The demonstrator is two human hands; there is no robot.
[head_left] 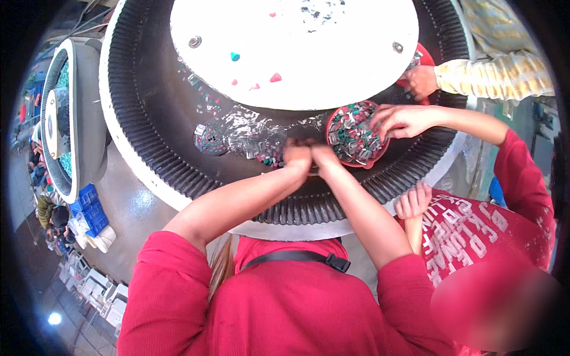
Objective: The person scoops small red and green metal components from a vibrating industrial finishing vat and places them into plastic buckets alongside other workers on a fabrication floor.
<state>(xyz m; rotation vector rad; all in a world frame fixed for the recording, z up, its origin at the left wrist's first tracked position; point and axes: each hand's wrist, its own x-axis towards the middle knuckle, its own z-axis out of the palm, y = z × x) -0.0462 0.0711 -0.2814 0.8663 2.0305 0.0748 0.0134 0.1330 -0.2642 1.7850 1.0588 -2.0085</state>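
Note:
Close together over the dark trough (166, 113) of a big oval machine are my left hand (297, 155) and my right hand (322, 155). Both are smeared by motion and their fingers are mostly hidden, so I cannot make out what they hold, if anything. Just beyond and left of them lies a loose heap of small shiny metal pieces (252, 137), mixed with green and pink cone-shaped bits. A red bowl (380, 155) filled with the same mix stands beside my right hand. A co-worker's hand (409, 121) reaches over its right rim.
The machine's white oval centre (297, 53) carries a few loose green and pink cones. Black ribbed lining (178, 175) edges the trough. Another person's hand (423, 81) is at a second red bowl (426, 58). Blue crates (89, 207) and a similar machine (86, 118) stand left.

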